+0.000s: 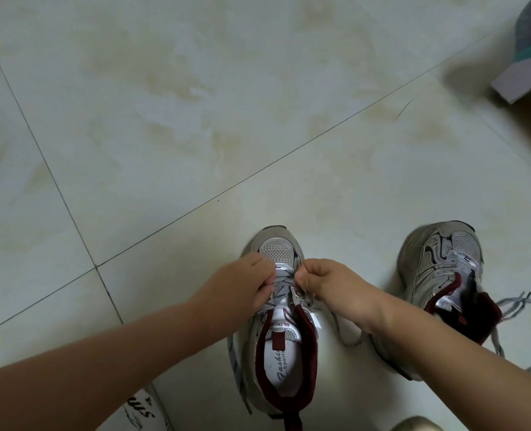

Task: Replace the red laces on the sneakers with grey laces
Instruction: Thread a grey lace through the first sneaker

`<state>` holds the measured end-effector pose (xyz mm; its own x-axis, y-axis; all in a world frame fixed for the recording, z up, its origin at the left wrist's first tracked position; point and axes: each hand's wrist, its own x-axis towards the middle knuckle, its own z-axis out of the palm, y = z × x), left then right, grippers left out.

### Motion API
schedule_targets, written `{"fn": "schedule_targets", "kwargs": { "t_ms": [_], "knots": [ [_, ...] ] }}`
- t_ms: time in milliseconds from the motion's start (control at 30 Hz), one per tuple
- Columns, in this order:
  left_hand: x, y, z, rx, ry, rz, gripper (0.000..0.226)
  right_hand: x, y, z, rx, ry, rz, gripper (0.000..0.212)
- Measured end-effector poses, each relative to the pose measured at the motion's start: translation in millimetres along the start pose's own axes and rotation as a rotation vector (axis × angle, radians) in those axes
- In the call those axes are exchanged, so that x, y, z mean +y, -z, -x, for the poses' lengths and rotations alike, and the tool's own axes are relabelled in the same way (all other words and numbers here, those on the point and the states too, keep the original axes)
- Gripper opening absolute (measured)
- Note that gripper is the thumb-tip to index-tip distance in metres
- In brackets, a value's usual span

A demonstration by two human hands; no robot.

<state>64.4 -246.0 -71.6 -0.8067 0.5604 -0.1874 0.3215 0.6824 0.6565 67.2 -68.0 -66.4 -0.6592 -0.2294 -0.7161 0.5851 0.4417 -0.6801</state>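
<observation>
A grey-and-white sneaker with a dark red collar (284, 353) stands on the floor, toe pointing away from me. A grey patterned lace (281, 286) crosses its lower eyelets. My left hand (242, 286) pinches the lace at the left side of the eyelets. My right hand (329, 283) pinches the lace at the right side. Loose grey lace ends trail beside the shoe on the left (237, 368) and on the right (348, 337). A second sneaker (441, 265) stands to the right with a grey lace (512, 303) lying loose beside it.
The floor is pale glossy tile (195, 119) with dark grout lines. A grey and teal object (525, 57) sits at the upper right corner. White fabric with black print (143, 412) shows at the bottom edge.
</observation>
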Motion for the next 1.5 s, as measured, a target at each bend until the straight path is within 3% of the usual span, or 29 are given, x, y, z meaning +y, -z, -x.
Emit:
{"fn": "schedule_targets", "kwargs": {
  "t_ms": [133, 267, 367, 433, 600, 700, 767, 867, 967, 1067, 1167, 1267, 1500],
  "knots": [
    [1, -7, 12, 0.038, 0.067, 0.125, 0.018, -4, 0, 2, -0.012, -0.050, -0.121, 0.030],
    [-1, -9, 17, -0.072, 0.150, 0.206, 0.027, -5, 1, 5, -0.037, -0.040, -0.205, 0.031],
    [-7, -1, 16, -0.105, 0.459, 0.595, 0.025, -7, 6, 4, -0.034, -0.037, -0.089, 0.032],
    [-12, 5, 17, -0.158, 0.554, 0.778, 0.020, -8, 11, 4, -0.084, -0.057, 0.002, 0.032],
    [-20, 26, 12, -0.333, 0.450, 0.474, 0.025, -21, 33, 15, -0.026, -0.026, 0.333, 0.014],
    [-13, 37, 2, -0.201, 0.336, 0.167, 0.019, -34, 37, 23, 0.065, 0.085, 0.598, 0.011],
    [0, 43, -10, -0.099, 0.246, 0.211, 0.009, -45, 31, 30, 0.203, 0.212, 0.795, 0.019],
    [23, 45, -29, -0.259, 0.159, 0.382, 0.017, -59, 21, 32, 0.347, 0.392, 1.068, 0.019],
    [34, 51, -42, -0.378, 0.225, 0.478, 0.029, -63, 22, 32, 0.414, 0.489, 1.240, 0.005],
    [33, 59, -48, -0.293, 0.240, 0.631, 0.031, -58, 25, 35, 0.486, 0.472, 1.198, 0.029],
    [32, 60, -48, -0.235, 0.257, 0.778, 0.033, -37, 22, 28, 0.458, 0.330, 1.185, 0.026],
    [32, 57, -47, -0.223, 0.324, 0.961, 0.039, -17, 19, 23, 0.428, 0.254, 0.993, 0.021],
    [26, 55, -51, -0.076, 0.441, 1.151, 0.040, 12, 20, 16, 0.240, 0.040, 0.695, 0.014]
  ]
}}
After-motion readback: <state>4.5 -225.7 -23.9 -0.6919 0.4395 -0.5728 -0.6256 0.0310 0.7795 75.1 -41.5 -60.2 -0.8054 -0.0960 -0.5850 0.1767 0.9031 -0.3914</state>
